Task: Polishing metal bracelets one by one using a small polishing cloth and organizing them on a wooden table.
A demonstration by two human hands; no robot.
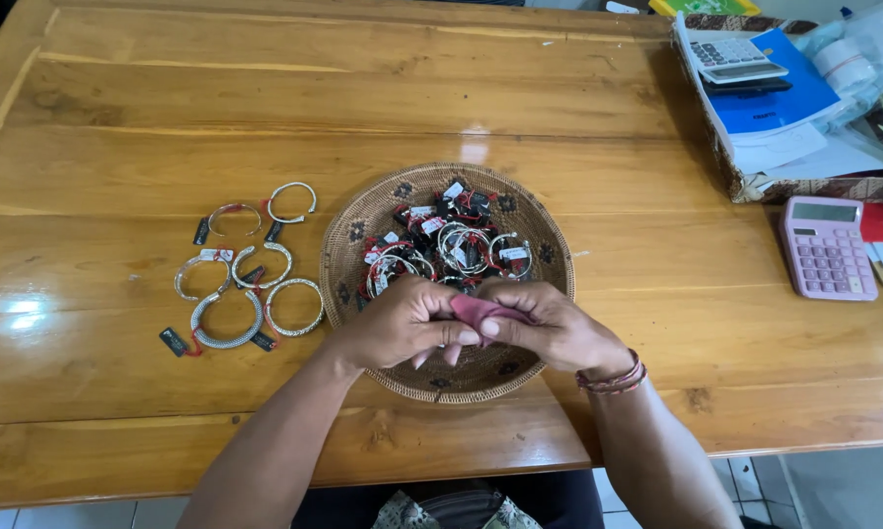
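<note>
Cloth: a small pink cloth [487,311], judged soft, light and limp, is pinched between both hands above the woven basket's [358,257] near rim.
Left hand [399,325]: fingers clenched on the cloth's left end.
Right hand [551,328]: thumb and fingers grasp its other end.
Basket: tagged silver bangles [461,245] heaped inside.
Table [167,118]: six bangles [250,266] laid out at left.

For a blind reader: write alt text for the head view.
Two hands, left and right, pinch a pink cloth over a woven basket of tagged bangles. Six more bangles lie left of it on the wooden table; a pink calculator sits at right.
</note>
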